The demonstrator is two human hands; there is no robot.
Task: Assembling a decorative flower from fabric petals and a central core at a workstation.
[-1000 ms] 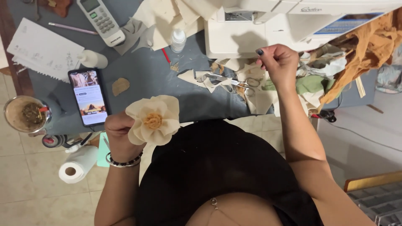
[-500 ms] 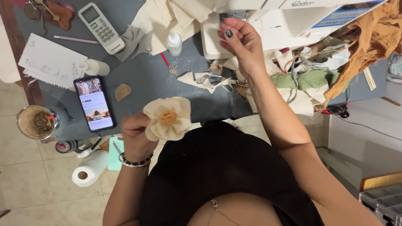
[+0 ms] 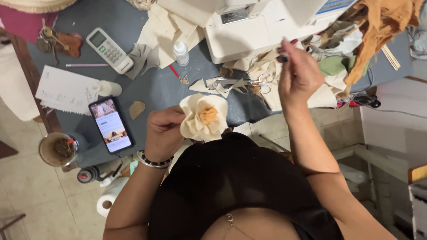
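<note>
1. Our left hand [image 3: 163, 133] is curled tight around the cream fabric flower [image 3: 203, 116], held above the table's [image 3: 160, 91] near edge
2. Our right hand [image 3: 299, 75] is raised near the scissors [image 3: 249, 83], fingertips pinched; can't tell on what

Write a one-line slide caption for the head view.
Left hand holds a cream fabric flower above the grey table; right hand is raised near the scissors.
</note>
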